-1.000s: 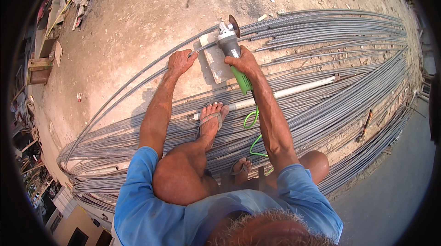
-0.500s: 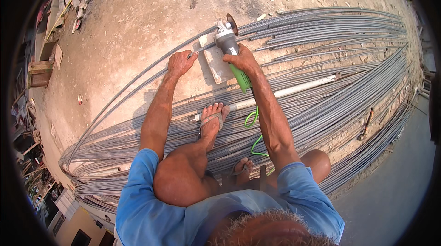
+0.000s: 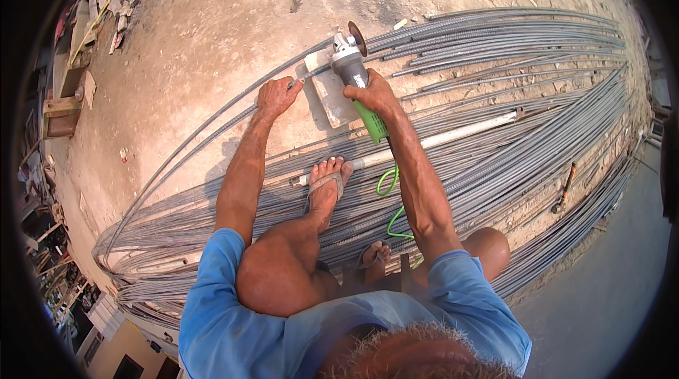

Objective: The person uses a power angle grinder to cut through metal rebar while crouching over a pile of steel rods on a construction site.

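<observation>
My right hand (image 3: 373, 92) is wrapped round the body of a green and grey angle grinder (image 3: 349, 66). The grinder's thin brown cutting disc (image 3: 358, 38) stands upright at the far end, over a ribbed steel bar. My left hand (image 3: 278, 98) is closed round a steel reinforcing bar (image 3: 244, 114), to the left of the grinder. Under the bar lies a pale block (image 3: 329, 100), between my two hands. Whether the disc touches the bar cannot be made out. A green power cord (image 3: 387, 182) trails from the grinder's rear towards my legs.
Long bundles of reinforcing bars (image 3: 467, 174) spread beneath my sandalled feet (image 3: 327, 184) and off to the right. A pale pipe (image 3: 467, 138) lies across them. A dark tool with an orange-brown handle (image 3: 569, 182) rests at right. Rubble and boards (image 3: 88, 25) stand far left.
</observation>
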Demonstrator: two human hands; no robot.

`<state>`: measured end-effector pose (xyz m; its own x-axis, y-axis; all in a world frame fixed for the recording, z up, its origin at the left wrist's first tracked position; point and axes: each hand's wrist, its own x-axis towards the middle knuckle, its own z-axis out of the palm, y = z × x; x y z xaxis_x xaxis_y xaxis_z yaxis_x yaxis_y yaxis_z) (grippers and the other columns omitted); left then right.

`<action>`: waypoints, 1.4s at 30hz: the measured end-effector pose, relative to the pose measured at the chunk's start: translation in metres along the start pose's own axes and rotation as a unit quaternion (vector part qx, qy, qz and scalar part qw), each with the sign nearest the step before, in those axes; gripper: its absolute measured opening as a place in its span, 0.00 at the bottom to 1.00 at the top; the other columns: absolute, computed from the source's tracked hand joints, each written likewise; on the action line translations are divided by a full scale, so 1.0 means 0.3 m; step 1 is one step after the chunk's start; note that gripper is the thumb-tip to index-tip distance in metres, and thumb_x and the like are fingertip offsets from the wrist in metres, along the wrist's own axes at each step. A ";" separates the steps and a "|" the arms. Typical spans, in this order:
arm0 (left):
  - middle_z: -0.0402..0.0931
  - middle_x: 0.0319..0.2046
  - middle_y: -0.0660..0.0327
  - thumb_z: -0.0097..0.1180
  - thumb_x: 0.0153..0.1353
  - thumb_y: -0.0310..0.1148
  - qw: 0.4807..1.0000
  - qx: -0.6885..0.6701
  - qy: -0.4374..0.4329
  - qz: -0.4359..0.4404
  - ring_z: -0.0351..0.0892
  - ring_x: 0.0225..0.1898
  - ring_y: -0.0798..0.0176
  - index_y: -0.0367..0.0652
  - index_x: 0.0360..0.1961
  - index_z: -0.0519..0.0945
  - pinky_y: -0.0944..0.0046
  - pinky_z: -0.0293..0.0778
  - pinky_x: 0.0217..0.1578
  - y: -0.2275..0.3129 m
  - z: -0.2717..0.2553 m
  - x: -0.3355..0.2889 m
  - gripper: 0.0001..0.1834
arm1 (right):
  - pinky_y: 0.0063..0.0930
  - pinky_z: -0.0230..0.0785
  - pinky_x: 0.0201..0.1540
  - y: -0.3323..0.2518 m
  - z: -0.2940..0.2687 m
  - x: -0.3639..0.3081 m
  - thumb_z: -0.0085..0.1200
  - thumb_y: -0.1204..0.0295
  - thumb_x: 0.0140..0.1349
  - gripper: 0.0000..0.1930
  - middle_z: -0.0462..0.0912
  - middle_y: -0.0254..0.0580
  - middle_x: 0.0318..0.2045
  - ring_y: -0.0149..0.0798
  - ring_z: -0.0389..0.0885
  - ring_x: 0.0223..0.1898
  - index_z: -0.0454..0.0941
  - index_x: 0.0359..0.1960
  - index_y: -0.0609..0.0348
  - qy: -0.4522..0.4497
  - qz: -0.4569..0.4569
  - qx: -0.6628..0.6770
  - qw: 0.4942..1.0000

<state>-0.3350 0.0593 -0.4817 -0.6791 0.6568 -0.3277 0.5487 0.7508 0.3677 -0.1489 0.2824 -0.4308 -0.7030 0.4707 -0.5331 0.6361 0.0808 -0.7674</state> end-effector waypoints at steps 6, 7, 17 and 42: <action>0.85 0.29 0.43 0.54 0.67 0.61 1.000 -0.001 0.022 0.014 0.87 0.34 0.43 0.39 0.42 0.87 0.46 0.80 0.35 0.003 -0.003 -0.001 0.31 | 0.40 0.78 0.48 0.018 0.008 0.010 0.69 0.54 0.39 0.39 0.86 0.61 0.41 0.53 0.87 0.43 0.79 0.51 0.71 0.003 -0.006 0.010 1.000; 0.85 0.28 0.42 0.53 0.67 0.61 1.000 0.002 0.016 0.012 0.87 0.34 0.42 0.39 0.40 0.87 0.46 0.79 0.35 0.007 -0.008 0.000 0.31 | 0.40 0.78 0.48 0.016 0.007 0.014 0.69 0.54 0.39 0.39 0.86 0.61 0.41 0.53 0.87 0.43 0.79 0.51 0.71 0.001 -0.003 0.009 1.000; 0.84 0.27 0.41 0.53 0.67 0.60 1.000 0.003 0.012 0.013 0.86 0.34 0.40 0.39 0.36 0.87 0.44 0.78 0.36 -0.002 0.000 0.004 0.30 | 0.39 0.78 0.52 0.029 0.016 0.060 0.70 0.54 0.38 0.42 0.86 0.61 0.44 0.53 0.87 0.47 0.77 0.55 0.70 -0.014 -0.006 0.021 1.000; 0.84 0.28 0.41 0.55 0.66 0.60 1.000 0.000 0.007 0.005 0.86 0.35 0.38 0.40 0.41 0.88 0.43 0.78 0.36 0.003 0.000 0.004 0.30 | 0.39 0.76 0.53 0.006 0.006 0.044 0.70 0.55 0.39 0.41 0.85 0.61 0.46 0.53 0.86 0.48 0.77 0.56 0.67 -0.020 0.017 0.007 1.000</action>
<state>-0.3354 0.0608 -0.4817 -0.6803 0.6637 -0.3109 0.5560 0.7438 0.3710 -0.1577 0.2872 -0.4398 -0.6938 0.4377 -0.5719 0.6551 0.0537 -0.7536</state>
